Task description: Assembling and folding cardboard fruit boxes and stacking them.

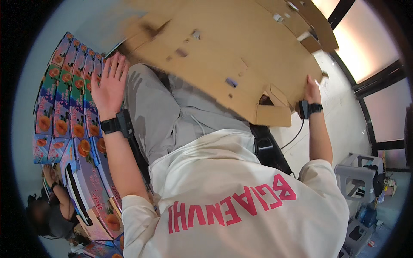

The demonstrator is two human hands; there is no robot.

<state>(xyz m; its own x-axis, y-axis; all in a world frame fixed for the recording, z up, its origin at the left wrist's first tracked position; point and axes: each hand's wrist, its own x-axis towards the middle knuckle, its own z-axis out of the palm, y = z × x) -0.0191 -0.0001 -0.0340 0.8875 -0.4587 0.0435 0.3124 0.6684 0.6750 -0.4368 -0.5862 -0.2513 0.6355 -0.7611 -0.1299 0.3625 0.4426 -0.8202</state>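
A large flat sheet of brown cardboard (206,47), with cut-outs and folded flaps, lies tilted above my lap. Its upper-left corner is smeared by motion. My right hand (313,91) grips the sheet's right edge, the thumb showing and the other fingers mostly hidden. Apart from the sheet, my left hand (112,84) is open, palm showing and fingers stretched out, with nothing in it. It is beside my left thigh, close to a stack of colourful fruit-printed boxes (60,105).
Past the boxes at the lower left, another person (53,215) has an arm raised against them. Grey plastic stools (359,176) stand at the right, near dark-framed panels (380,86). A black cable (297,137) hangs from my right wrist device. Pale floor (340,116) shows beyond the cardboard.
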